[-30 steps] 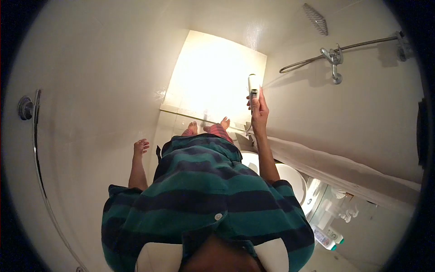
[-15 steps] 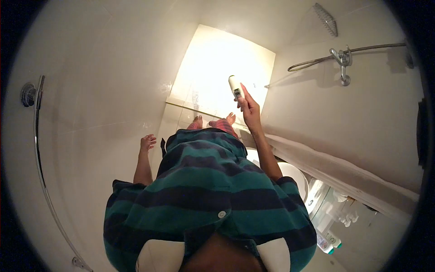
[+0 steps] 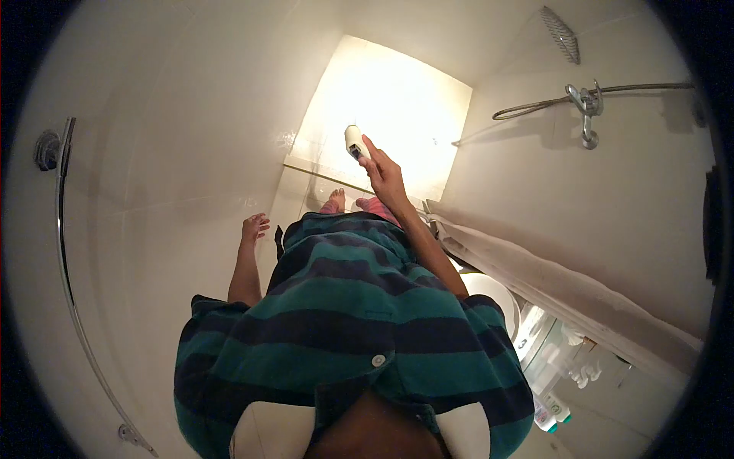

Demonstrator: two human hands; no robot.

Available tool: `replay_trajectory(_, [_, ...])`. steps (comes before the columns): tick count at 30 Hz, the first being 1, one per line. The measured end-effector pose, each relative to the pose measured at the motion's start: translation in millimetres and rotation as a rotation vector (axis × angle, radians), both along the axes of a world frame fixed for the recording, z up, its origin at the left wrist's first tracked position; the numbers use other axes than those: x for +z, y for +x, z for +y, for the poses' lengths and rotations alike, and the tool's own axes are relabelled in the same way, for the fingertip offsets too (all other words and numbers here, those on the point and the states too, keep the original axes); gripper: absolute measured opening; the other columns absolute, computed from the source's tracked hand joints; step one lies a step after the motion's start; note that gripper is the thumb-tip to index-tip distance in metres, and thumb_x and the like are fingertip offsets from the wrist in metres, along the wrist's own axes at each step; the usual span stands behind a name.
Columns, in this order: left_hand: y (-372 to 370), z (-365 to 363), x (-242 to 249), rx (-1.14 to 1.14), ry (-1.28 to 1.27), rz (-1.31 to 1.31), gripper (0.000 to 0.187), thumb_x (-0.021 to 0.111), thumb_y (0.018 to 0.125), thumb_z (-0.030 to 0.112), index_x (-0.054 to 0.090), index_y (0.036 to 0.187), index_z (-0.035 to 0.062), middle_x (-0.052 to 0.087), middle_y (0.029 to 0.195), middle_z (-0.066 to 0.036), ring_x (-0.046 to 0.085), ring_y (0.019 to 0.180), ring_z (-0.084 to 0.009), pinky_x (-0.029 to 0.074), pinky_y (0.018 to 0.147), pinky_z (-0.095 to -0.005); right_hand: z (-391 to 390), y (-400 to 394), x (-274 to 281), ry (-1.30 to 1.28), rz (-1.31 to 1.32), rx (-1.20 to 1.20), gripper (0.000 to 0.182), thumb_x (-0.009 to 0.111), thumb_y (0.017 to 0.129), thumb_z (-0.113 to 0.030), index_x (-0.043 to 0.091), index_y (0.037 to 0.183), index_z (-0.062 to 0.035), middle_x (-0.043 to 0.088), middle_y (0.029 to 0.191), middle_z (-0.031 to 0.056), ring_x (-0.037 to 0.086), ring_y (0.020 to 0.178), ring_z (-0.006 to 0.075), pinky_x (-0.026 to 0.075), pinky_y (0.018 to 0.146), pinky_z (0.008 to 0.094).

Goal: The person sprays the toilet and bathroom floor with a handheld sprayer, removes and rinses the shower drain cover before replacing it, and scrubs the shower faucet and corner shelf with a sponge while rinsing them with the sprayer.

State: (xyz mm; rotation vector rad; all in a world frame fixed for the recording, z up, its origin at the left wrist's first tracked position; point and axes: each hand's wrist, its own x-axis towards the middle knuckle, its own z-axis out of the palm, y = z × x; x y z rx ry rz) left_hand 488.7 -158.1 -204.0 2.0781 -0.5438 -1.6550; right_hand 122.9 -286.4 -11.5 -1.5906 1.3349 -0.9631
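My right hand [image 3: 384, 177] holds a cream-white, rounded handheld device [image 3: 352, 140] with a small dark part on its side. I cannot make out its exact kind. It is out in front of me, above the brightly lit shower floor [image 3: 382, 99]. My left hand [image 3: 256, 227] hangs beside my body near the pale wall, its fingers loosely apart and nothing in them. Below, my bare foot [image 3: 337, 198] shows on the tiles just short of the low shower edge [image 3: 321, 172].
On the right wall are a chrome shower mixer [image 3: 586, 105] with a hose and a wire rack [image 3: 562, 34]. A curtain [image 3: 527, 264] hangs at right, near a round white basin [image 3: 493, 297] and bottles [image 3: 552, 411]. A chrome rail [image 3: 63, 229] runs along the left wall.
My right hand has moved left with the white device. My left hand has risen slightly, and the view has shifted a little.
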Motion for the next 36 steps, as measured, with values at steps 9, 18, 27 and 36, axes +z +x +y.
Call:
replay_trajectory(9, [7,9,-9,0.031,0.081,-0.002,0.031,0.052,0.079,0.031,0.055,0.105,0.0151,0.062,0.094,-0.005,0.060,0.077,-0.0182,0.041,0.068,-0.0385,-13,-1,-23,-0.067,0.081,-0.097,0.041,0.050,0.084,-0.015,0.042,0.124,-0.0094,0.051,0.071,0.0085,0.048,0.063,0.0153,0.041,0.060,0.0264])
replay_trajectory(18, [8,10,-4,-0.010,0.061,0.003,0.030,0.051,0.080,0.030,0.054,0.106,0.0139,0.061,0.096,-0.005,0.060,0.078,-0.0181,0.041,0.068,-0.0379,-13,-24,-33,-0.068,0.220,-0.271,0.040,0.052,0.084,-0.017,0.044,0.123,-0.0092,0.054,0.070,0.0072,0.048,0.062,0.0116,0.041,0.059,0.0246])
replay_trajectory(27, [4,-4,1,-0.031,0.053,-0.014,0.030,0.049,0.081,0.030,0.054,0.106,0.0132,0.061,0.094,-0.006,0.059,0.077,-0.0174,0.041,0.068,-0.0378,9,-43,-27,-0.064,0.113,-0.256,0.039,0.052,0.084,-0.016,0.044,0.122,-0.0077,0.052,0.070,0.0066,0.046,0.062,0.0110,0.040,0.058,0.0228])
replay_trajectory(36, [4,-9,6,-0.034,0.016,-0.010,0.030,0.049,0.081,0.030,0.055,0.105,0.0140,0.062,0.092,-0.004,0.059,0.074,-0.0152,0.041,0.066,-0.0357,20,-48,-26,-0.052,0.134,-0.265,0.042,0.052,0.084,-0.015,0.042,0.124,-0.0093,0.050,0.068,0.0064,0.045,0.057,0.0126,0.040,0.054,0.0252])
